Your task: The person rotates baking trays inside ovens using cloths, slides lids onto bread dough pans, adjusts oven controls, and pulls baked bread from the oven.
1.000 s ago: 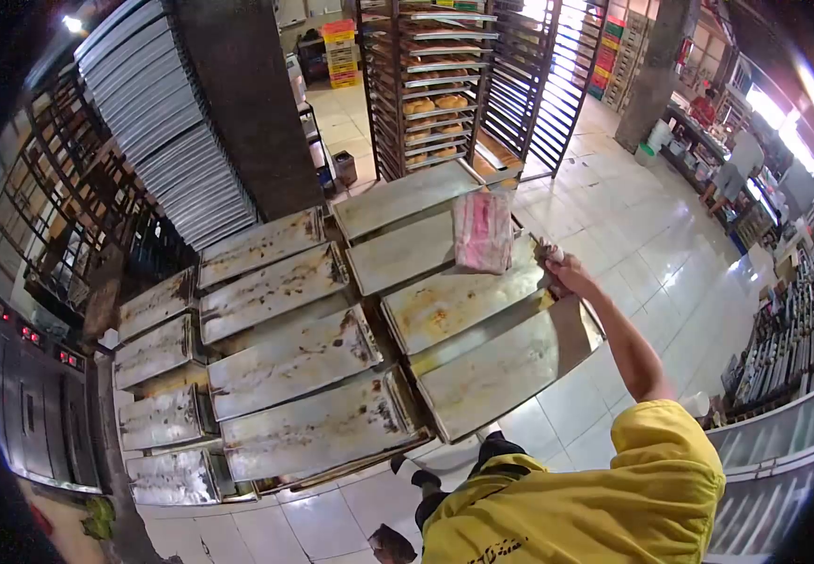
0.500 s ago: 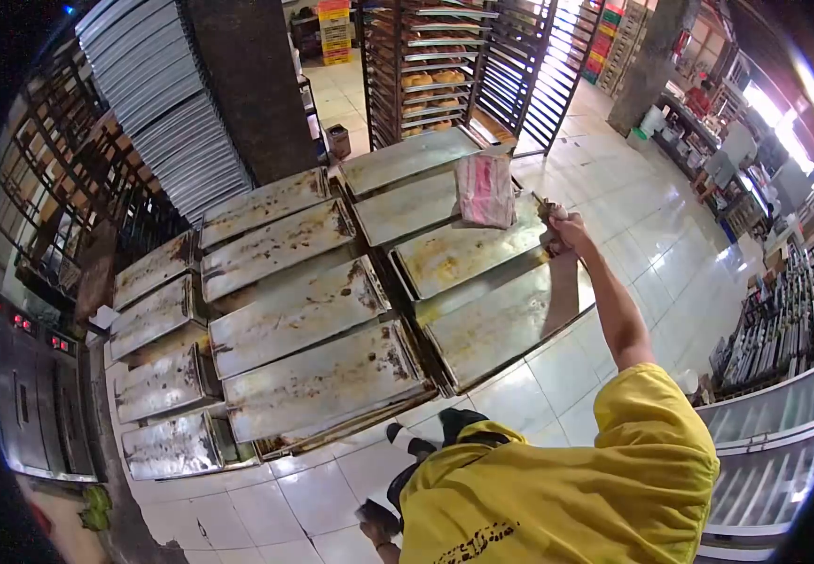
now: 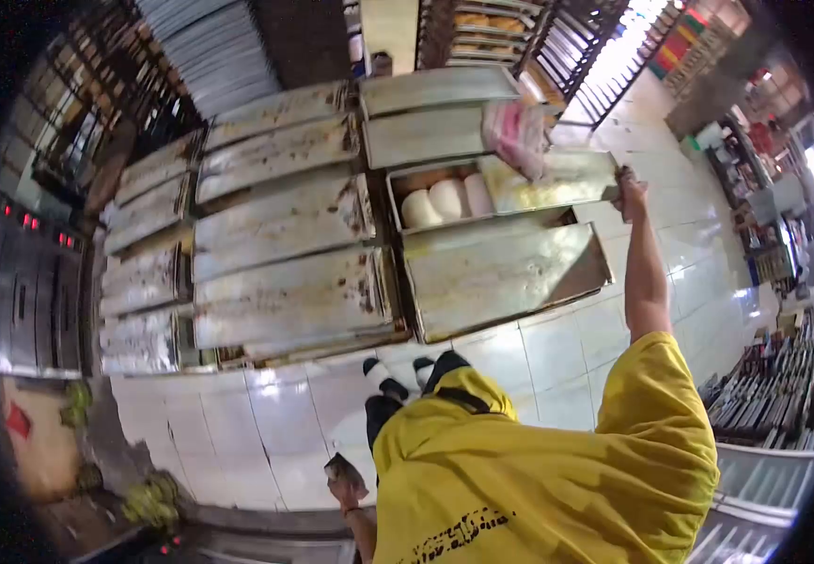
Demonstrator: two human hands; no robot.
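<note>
1. I stand on a pale tiled floor [image 3: 482,371] in a bakery-like room, bright light coming in at the upper right.
2. My right hand [image 3: 632,195], arm stretched out, is closed on the right end of a stained metal lid [image 3: 567,181]; the spot is blurred, so I cannot tell how each finger lies.
3. The lid sits part-way across a long pan [image 3: 435,173], its right portion covered and its left portion uncovered.
4. In that uncovered portion, white rounded pieces [image 3: 448,200] lie side by side.
5. My left hand [image 3: 340,492], low and well apart from the pans, is closed on a dark pad [image 3: 352,470].
6. A pink-and-white bundle [image 3: 515,139], smeared by blur, overlaps the lid's far edge in my view; I cannot tell quite what it rests on.
7. Just on my side of the open pan is a covered pan [image 3: 496,277]; to the left are rows of lidded pans [image 3: 280,226], many with brown stains.
8. Farther off are a rack [image 3: 440,38] with bread [image 3: 487,21] on its shelves, a stack of metal trays [image 3: 210,56] and a dark metal cabinet [image 3: 40,291] with red lights.
</note>
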